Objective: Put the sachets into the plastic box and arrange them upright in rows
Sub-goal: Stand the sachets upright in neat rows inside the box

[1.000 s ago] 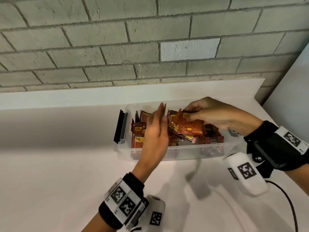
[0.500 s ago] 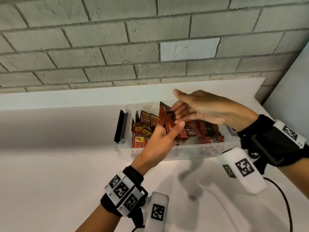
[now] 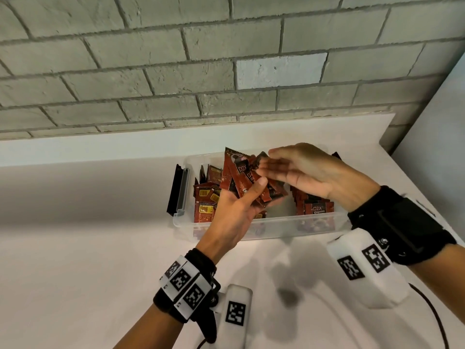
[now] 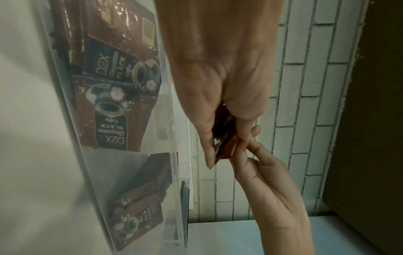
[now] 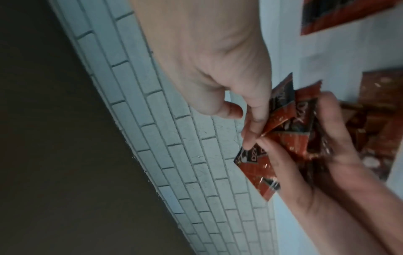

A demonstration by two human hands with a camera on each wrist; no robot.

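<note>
A clear plastic box stands on the white counter. Red-brown sachets fill it, some loose at the left and a standing row at the right. My left hand holds a fanned bunch of sachets above the box, thumb across the front. My right hand lays straight fingers against the bunch's right side. In the right wrist view my right hand's fingers press on the sachets while the thumb stays apart. The left wrist view shows the bunch in my left hand.
A black latch hangs on the box's left end. A white ledge and a grey brick wall rise right behind the box. A pale panel closes the right side. A black cable lies on the counter at the lower right.
The bunch has passed from my right hand to my left, which came up out of the box with it. My right hand's fingers have straightened against the bunch.
</note>
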